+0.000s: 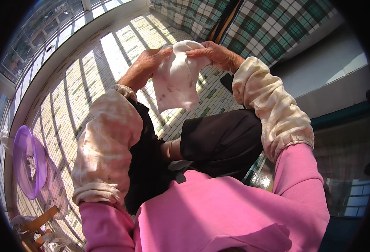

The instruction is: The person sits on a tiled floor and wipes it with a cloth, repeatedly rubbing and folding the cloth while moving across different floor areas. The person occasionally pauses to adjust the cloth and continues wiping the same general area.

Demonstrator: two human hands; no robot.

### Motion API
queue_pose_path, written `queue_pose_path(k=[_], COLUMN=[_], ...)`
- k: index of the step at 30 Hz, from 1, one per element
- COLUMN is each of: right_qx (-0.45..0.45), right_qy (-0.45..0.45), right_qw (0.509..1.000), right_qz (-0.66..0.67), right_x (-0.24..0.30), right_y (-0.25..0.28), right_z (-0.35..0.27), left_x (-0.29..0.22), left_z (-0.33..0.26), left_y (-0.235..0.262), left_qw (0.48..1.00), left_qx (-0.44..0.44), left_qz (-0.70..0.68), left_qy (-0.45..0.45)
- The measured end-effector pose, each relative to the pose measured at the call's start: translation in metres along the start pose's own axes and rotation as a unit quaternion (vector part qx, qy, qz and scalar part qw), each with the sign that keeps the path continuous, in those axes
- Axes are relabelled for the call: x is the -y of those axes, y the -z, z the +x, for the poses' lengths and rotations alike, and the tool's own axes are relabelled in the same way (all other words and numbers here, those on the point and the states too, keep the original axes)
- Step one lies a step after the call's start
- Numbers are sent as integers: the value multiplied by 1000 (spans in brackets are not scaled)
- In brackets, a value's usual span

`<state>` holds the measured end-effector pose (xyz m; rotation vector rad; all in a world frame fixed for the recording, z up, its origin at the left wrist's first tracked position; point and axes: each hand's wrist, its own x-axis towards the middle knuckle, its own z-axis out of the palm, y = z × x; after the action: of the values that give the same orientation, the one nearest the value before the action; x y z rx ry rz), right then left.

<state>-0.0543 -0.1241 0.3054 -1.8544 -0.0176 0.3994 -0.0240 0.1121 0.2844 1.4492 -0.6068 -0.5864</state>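
Note:
A small white cloth (176,80) with faint dark stains hangs in front of me, held up by its top edge. My left hand (145,67) pinches its upper left corner. My right hand (216,54) grips the upper right part, fingers curled over the fabric. Both hands are close together, above my knees. Cream sleeve covers (105,147) wrap both forearms over pink sleeves. The cloth's lower end dangles free over the tiled floor.
A purple plastic basin (27,164) with something pale inside stands on the tiled floor (80,88) at left. Part of a wooden chair (35,227) shows at lower left. A green plaid cloth (273,29) hangs at top right. Windows curve along the upper left.

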Motion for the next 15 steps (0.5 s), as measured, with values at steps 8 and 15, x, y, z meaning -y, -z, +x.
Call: queue_pose_path(k=[8, 15], right_qx=[-78, -73], right_qy=[-26, -25], right_qw=[993, 943], right_qz=[80, 323], right_x=[-5, -5], right_y=[35, 35], right_z=[-34, -14], left_x=[21, 44], left_z=[19, 8], left_y=[-30, -70], left_qw=[997, 881], left_qx=[-51, -86], left_qz=[37, 353], left_qy=[-35, -303])
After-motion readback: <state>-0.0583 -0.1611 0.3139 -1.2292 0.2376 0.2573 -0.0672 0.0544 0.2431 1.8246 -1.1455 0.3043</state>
